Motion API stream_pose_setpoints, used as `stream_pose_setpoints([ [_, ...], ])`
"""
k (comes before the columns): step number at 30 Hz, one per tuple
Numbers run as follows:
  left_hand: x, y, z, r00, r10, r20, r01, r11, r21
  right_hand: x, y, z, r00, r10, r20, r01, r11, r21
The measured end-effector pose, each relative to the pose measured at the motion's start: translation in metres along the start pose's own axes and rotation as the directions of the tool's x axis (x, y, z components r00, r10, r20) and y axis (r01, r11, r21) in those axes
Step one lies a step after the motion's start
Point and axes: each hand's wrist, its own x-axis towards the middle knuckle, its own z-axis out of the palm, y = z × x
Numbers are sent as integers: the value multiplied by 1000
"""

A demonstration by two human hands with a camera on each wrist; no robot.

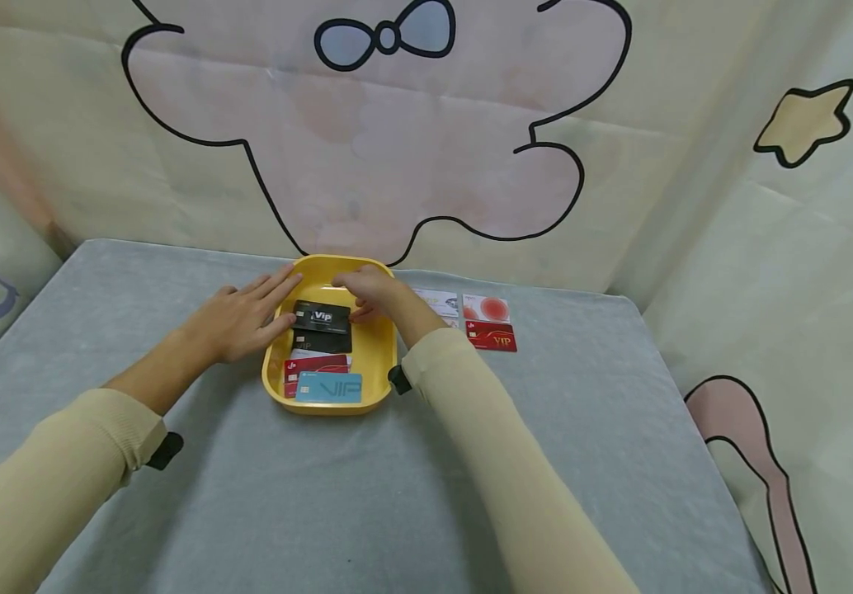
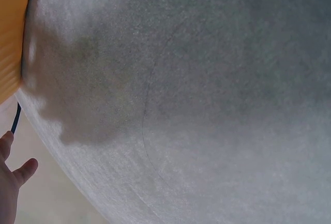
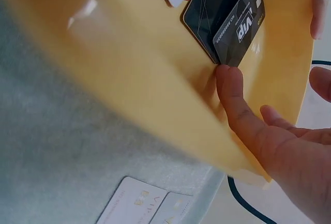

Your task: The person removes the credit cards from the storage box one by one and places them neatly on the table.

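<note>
A yellow plastic tray point(image 1: 270, 384) holds several cards. A black VIP card point(image 1: 322, 317) overlaps a second black card point(image 1: 322, 341); below them lie a red card point(image 1: 322, 364) and a light blue VIP card point(image 1: 328, 388). My right hand point(image 1: 382, 297) reaches over the tray's right side. In the right wrist view one of its fingers point(image 3: 231, 84) touches a corner of the top black card point(image 3: 242, 30). My left hand point(image 1: 252, 318) lies over the left rim, fingers spread, thumb beside that card. The left wrist view shows only some fingertips point(image 2: 23, 172).
Right of the tray on the grey cloth point(image 1: 582, 429) lie a white-and-red card point(image 1: 486, 308), a red VIP card point(image 1: 491, 336) and a white card point(image 1: 437, 302) partly behind my right arm. A patterned curtain point(image 1: 426, 148) hangs at the table's back edge.
</note>
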Motion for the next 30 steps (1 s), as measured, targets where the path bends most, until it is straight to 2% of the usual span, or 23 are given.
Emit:
stream_pose_setpoints([
  [14, -1, 2, -2, 1000, 7, 5, -7, 1000, 5, 1, -7, -4, 998, 53, 35, -52, 999, -15],
  [23, -1, 2, -1, 1000, 0, -3, 0, 1000, -4, 4, -5, 1, 997, -62, -47, 61, 997, -39],
  [27, -1, 2, -1, 1000, 0, -8, -1, 1000, -6, 6, -5, 5, 990, -96, -100, 84, 989, -121],
  [30, -1, 2, 0, 1000, -6, -7, 6, 1000, -8, 8, -5, 7, 988, -113, -104, 96, 982, -160],
])
